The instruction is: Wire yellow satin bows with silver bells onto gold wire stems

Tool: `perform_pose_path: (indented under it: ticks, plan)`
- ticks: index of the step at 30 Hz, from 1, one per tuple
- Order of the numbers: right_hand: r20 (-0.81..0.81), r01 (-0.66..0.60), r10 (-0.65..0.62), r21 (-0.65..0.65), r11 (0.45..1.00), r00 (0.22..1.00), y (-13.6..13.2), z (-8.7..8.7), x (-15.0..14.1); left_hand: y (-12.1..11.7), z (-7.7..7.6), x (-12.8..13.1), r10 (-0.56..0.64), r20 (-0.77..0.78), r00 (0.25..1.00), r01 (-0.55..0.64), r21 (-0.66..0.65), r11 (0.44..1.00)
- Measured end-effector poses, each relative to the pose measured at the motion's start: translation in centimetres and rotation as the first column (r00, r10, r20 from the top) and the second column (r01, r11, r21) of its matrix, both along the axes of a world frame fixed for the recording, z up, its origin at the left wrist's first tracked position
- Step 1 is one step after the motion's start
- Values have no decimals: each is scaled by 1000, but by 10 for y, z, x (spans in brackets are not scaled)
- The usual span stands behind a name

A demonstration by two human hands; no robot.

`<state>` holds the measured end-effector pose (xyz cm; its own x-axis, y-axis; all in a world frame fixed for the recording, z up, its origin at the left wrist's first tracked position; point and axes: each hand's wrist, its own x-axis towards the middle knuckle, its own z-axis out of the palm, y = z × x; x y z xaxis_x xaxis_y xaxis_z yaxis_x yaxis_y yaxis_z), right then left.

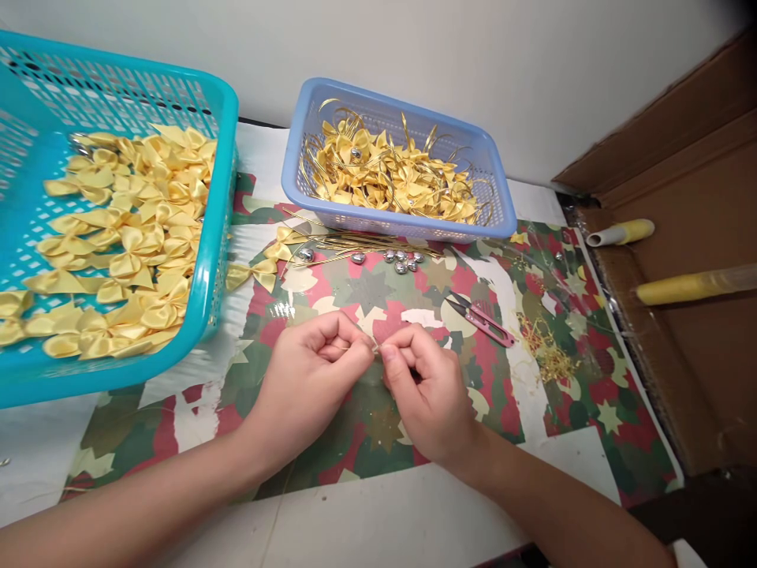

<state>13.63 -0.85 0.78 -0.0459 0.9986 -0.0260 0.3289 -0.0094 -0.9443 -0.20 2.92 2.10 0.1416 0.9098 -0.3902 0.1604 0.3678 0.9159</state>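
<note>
- Yellow satin bows point(139, 244) fill much of a turquoise plastic basket point(216, 237) at the left in the head view.
- Palms turned inward, the person's left hand point(322, 375) is narrow, thumb and forefinger pinching a thin strand point(376, 348).
- The right hand point(429, 386) is narrow too, its thumb and forefinger closed on the same strand; the fingertips of both hands almost meet, hiding most of it.
- Both hands are over a camouflage-patterned sheet point(367, 292) that covers part of the white counter point(355, 521).
- Beyond the hands, a periwinkle basket point(408, 225) holds more bows, tangled with gold cords and a few silver beads.
- Just in front of that basket lie loose gold cords point(367, 241), with silver beads point(400, 267) beside them and a loose yellow bow point(251, 274) near the turquoise basket.
- Pink-handled snips point(482, 322) rest on the sheet beyond the right hand, near a tangle of yellow scraps point(550, 355).
- Brown cardboard point(680, 355) stands at the far right, two yellow tubes point(691, 286) poking from it.
</note>
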Motion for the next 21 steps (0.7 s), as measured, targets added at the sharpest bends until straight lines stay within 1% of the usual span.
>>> perform_pose_path:
  ticks: [11, 21]
  plan:
    - [47, 14, -16, 32, 999, 999, 1, 2, -1, 0, 0, 0, -2, -10, 1000, 2, 2, 1000]
    - [25, 5, -5, -2, 1000, 1000, 0, 1, -1, -1, 0, 0, 3, -12, 1000, -3, 0, 1000]
